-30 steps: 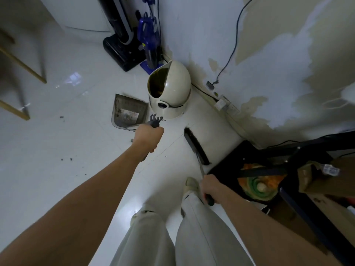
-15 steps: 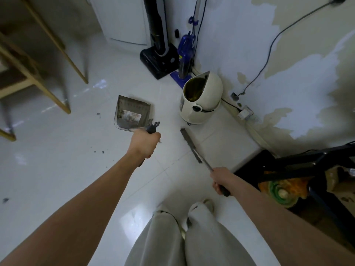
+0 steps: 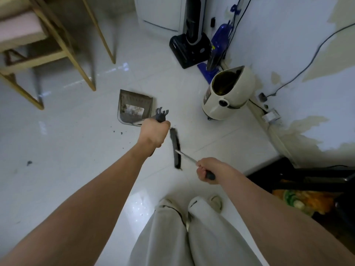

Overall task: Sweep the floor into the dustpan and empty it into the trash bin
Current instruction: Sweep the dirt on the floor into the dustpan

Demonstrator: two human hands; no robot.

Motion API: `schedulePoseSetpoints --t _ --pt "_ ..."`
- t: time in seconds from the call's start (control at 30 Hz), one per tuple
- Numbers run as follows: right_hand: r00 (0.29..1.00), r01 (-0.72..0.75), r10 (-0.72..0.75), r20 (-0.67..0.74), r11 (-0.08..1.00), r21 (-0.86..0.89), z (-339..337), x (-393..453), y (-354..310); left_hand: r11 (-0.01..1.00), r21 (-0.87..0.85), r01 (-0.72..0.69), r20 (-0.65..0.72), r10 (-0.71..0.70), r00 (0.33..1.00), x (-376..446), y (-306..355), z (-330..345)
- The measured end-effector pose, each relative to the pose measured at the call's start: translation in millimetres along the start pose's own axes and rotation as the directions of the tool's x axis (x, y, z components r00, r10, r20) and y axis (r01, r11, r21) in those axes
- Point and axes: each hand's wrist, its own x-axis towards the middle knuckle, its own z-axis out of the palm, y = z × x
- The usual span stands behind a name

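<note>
My left hand grips the dark handle of a grey dustpan, whose pan sits over the white floor just beyond my knuckles with some pale debris inside. My right hand holds the handle of a broom, and its black brush head lies on the tiles between my two hands. The cream, egg-shaped trash bin stands to the right near the wall with its opening facing up and left. Dark crumbs lie on the floor just left of the dustpan, and another speck lies further left.
A wooden chair stands at the far left. An upright black vacuum and a blue mop lean by the wall behind the bin. A cable and socket run along the peeling wall. Dark furniture fills the right foreground.
The view has pulled back and left from the bin. The dustpan has moved away from the bin toward the crumbs, and the brush head has swung left, close to my left hand.
</note>
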Motion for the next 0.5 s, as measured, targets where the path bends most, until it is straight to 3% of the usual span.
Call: schedulePoseSetpoints --t 0.23,0.37,0.5 --pt "0.990 0.101 -0.116 -0.084 0.980 -0.172 2 -31 -13 0.997 -0.021 0.077 0.007 -0.076 0.997 -1 -3 -4" --pt "0.940 0.262 -0.320 -0.120 0.900 -0.348 -22 -32 -39 0.999 0.000 0.035 0.013 -0.035 0.999 16 20 5" --pt "0.909 0.271 -0.386 -0.157 0.834 -0.481 -40 -21 -68 0.999 0.049 0.009 0.009 -0.010 1.000 37 41 14"
